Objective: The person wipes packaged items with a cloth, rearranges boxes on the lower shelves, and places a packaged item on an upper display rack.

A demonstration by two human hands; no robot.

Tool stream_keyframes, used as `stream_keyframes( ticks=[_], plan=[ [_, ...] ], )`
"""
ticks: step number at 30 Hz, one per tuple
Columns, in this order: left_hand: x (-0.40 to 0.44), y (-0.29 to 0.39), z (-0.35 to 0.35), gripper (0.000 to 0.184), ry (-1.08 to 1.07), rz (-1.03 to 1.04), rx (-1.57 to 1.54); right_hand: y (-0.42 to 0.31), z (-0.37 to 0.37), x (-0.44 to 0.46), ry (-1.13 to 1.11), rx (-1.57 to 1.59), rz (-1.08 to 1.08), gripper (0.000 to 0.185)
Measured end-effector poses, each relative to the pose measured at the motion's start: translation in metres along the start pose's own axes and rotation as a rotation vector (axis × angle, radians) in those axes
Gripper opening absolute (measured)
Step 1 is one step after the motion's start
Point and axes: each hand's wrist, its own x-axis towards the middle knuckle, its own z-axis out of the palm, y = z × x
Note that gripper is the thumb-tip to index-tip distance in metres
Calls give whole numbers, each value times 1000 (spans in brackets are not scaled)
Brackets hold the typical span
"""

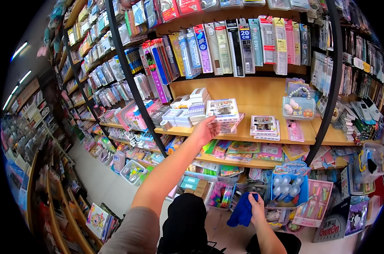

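Observation:
My left hand (206, 131) reaches out over the wooden shelf. Its fingers close on the front left corner of a flat white box with a clear window (222, 109), which lies over other thin pink-edged packages. Low on the right, my right hand (257, 206) grips a crumpled blue cloth (241, 210), which hangs from the fingers. Left of the held box stand stacks of small white and lilac boxes (196, 109). To its right is a short pile of similar windowed boxes (265, 126).
A pale blue beaded handbag (298, 107) stands on the shelf's right part. Rulers in packs (245, 46) hang above. Black uprights (130, 72) frame the shelf. Below are a blue display box of bottles (288, 186) and plastic bins (133, 172) on the floor. An aisle (88, 163) runs left.

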Motion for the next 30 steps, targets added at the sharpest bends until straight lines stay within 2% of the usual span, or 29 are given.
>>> stream_keyframes(
  ticks=[3,4,11,14,17,21,27,28,30],
  plan=[
    [26,1,0,22,111,32,81,2,-5,3,4,-9,-13,16],
    [29,0,-2,22,114,108,101,3,-7,4,10,-11,-16,16],
    [20,-13,5,23,157,225,157,3,-7,6,20,17,9,14],
    [13,-30,4,25,90,181,307,3,-4,6,68,73,51,14],
    [15,-59,15,26,20,-21,441,4,2,6,106,119,88,14],
    [37,-107,50,31,110,-80,424,-3,7,5,131,148,111,13],
    [101,-125,68,35,121,-171,353,-12,-2,10,132,153,98,15],
    [109,-127,68,30,188,-187,365,-11,-4,13,133,150,88,17],
    [109,-126,70,26,181,-160,344,-13,-6,15,162,148,67,21]
  ],
)
